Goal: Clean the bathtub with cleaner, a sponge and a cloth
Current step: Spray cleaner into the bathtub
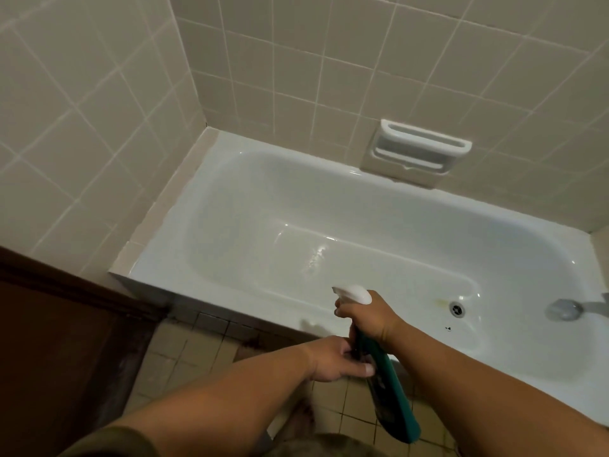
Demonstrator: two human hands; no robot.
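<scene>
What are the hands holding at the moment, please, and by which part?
Both hold the spray bottle: the right hand grips its neck under the white trigger head, the left hand pinches the green body lower down.

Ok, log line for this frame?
right hand grips spray bottle neck | left hand holds its body | nozzle above bathtub

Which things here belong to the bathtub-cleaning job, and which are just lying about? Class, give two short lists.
Job: glossy white bathtub; teal plastic spray bottle with white trigger head; right hand gripping its neck; left hand holding its body.
Just there: white ceramic wall soap dish; grey metal tap; dark brown wooden door; beige tiled floor.
</scene>
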